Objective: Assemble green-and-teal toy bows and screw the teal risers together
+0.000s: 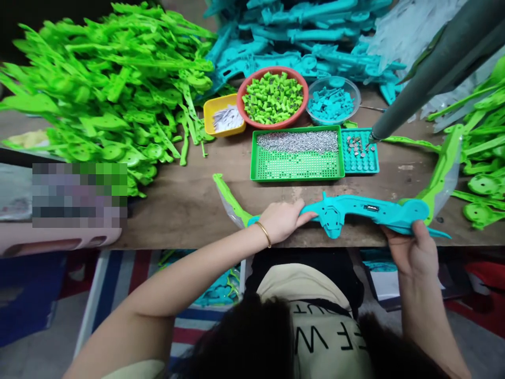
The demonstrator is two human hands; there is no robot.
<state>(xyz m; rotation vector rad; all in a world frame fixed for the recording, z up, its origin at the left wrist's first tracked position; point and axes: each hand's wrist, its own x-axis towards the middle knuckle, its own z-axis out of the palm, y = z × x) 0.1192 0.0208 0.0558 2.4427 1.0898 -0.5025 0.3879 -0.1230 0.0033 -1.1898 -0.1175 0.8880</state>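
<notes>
A turquoise plastic toy bow (355, 206) with green curved limbs lies across the front edge of the table. My left hand (280, 218), with a bracelet at the wrist, is wrapped round its left part. Under the right end, my right hand (414, 250) grips the bow with the thumb against its lower edge. A dark rectangular slot shows in the turquoise body. Just behind the bow are a green perforated tray (295, 171) holding small metal screws and a small turquoise tray (363, 167) with round metal pieces.
A dark tube-shaped tool (430, 68) slants down to the turquoise tray. Behind stand a yellow tub (209, 118), a red bowl (272, 124) of green parts and a clear bowl (357, 100). Piles of green parts (110, 79) and turquoise parts (284, 58) rise beyond.
</notes>
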